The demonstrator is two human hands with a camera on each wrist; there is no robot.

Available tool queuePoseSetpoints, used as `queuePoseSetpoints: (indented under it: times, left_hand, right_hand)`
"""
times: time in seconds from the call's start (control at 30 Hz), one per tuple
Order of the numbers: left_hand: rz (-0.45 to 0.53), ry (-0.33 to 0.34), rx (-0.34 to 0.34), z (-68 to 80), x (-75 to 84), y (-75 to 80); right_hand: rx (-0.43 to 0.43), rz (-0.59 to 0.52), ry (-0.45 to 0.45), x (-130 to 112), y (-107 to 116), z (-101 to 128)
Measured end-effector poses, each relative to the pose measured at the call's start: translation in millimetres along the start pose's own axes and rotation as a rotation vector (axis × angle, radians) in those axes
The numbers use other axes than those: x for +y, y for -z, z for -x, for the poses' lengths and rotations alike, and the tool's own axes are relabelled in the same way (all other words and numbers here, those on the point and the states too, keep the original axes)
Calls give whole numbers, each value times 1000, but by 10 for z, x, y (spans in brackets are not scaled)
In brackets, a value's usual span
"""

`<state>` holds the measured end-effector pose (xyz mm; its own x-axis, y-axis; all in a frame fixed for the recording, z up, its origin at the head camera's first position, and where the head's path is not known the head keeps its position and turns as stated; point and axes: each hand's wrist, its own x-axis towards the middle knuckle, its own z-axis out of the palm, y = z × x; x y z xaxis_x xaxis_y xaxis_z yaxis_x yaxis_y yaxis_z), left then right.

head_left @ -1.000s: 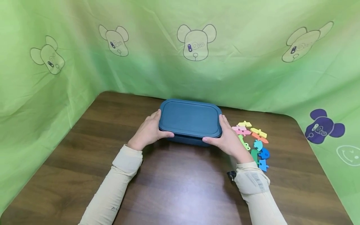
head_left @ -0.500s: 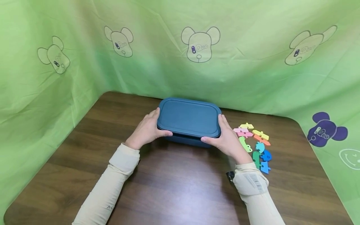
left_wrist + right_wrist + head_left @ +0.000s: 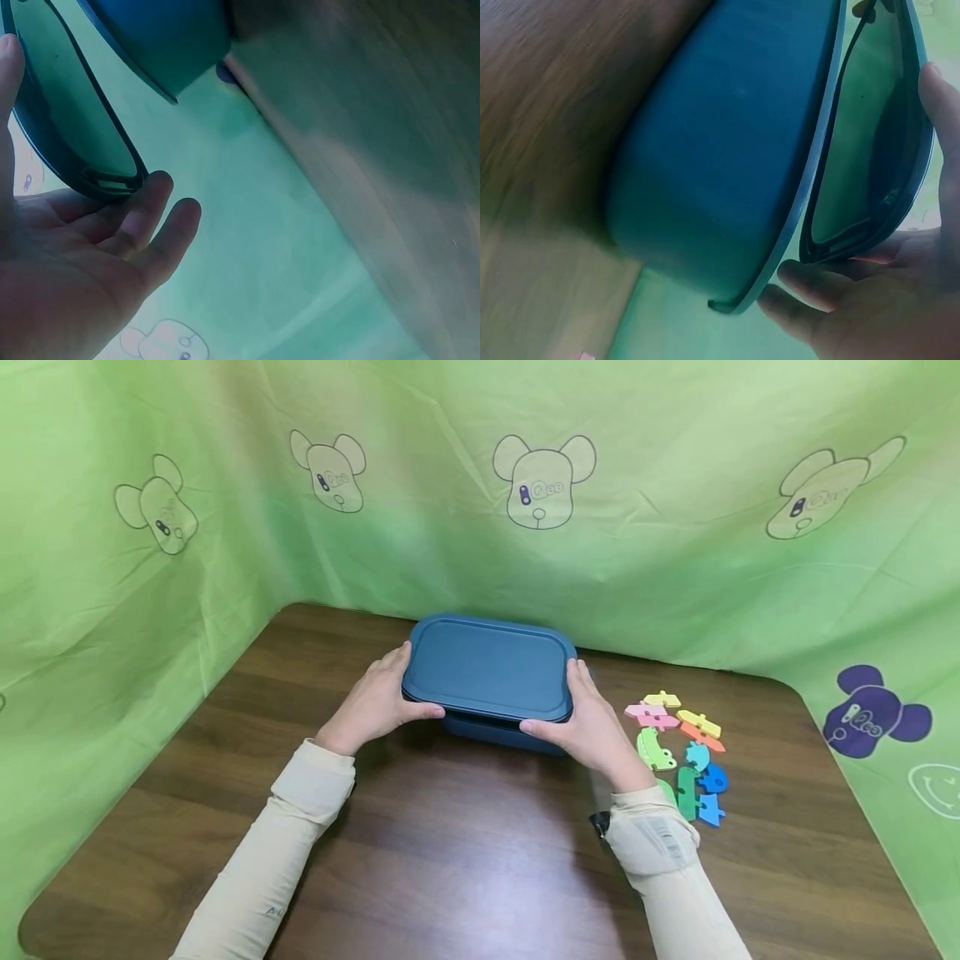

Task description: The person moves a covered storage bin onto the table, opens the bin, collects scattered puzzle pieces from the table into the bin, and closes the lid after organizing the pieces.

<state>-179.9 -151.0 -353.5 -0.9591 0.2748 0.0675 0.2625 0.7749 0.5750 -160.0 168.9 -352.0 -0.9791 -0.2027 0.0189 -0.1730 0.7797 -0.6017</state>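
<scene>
A dark blue lid (image 3: 491, 664) is held level by both hands, raised just above a blue rectangular box (image 3: 501, 732) and shifted to its left. My left hand (image 3: 372, 700) grips the lid's left end, thumb along the front edge. At the opposite end my right hand (image 3: 595, 725) holds it the same way. In the left wrist view a gap separates the lid (image 3: 37, 142) from the box (image 3: 169, 45). The right wrist view shows the lid's underside (image 3: 862, 180) beside the rim of the box (image 3: 720, 142), with two fingertips right at that rim.
Right of the box lie colourful puzzle pieces: yellow (image 3: 701, 724) and pink ones (image 3: 651, 717), a light green crocodile head (image 3: 655, 750), and several green and blue parts (image 3: 712, 778). A green cloth (image 3: 427, 560) with bear-head drawings hangs behind the brown wooden table (image 3: 420, 860).
Both hands have lifted the lid off the box and carried it left, so the box's front and right corner show more. The view has shifted slightly; the puzzle pieces have stayed in place.
</scene>
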Motion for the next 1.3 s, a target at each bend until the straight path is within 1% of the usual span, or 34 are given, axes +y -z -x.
queuePoseSetpoints:
  times: [0.3,0.5,0.8,0.97,1.3]
  left_hand:
    - [15,26,13,104,-184,149]
    - [18,54,10,165,-333,255]
    - [33,69,6,257,-502,422]
    - [38,91,-4,318,-606,516]
    - [53,135,-12,445,-719,691]
  right_hand:
    - [-2,-1,47,-186,-155,-87]
    - [-3,-6,51,-330,-274,-131]
    - [45,-33,78,-509,-446,-202]
    - [68,-49,96,-641,-516,-237]
    - [71,-86,117,-828,-655,-295]
